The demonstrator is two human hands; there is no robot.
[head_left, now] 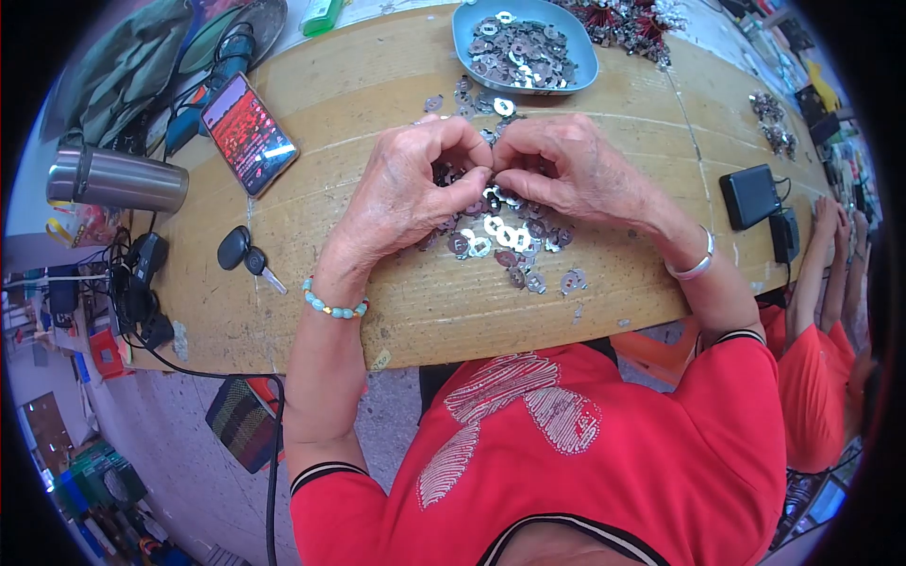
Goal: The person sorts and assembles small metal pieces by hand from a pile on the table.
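Note:
My left hand and my right hand meet above a scattered pile of small metal discs. Both are closed in a pinch, with thumbs and fingertips almost touching. Whatever lies between the fingertips is too small and hidden to make out. The discs are shiny or dull silver, with cut-out centres and small tabs. Some lie under my palms and partly out of sight. Beyond my fingers stands a blue-grey bowl holding many more of these discs, and a few lie loose in front of it.
On the left are a phone with a lit screen, a key with a dark fob and a steel tumbler. Bundled metal parts lie beyond the bowl. A black box with a cable sits right, near another person's arms.

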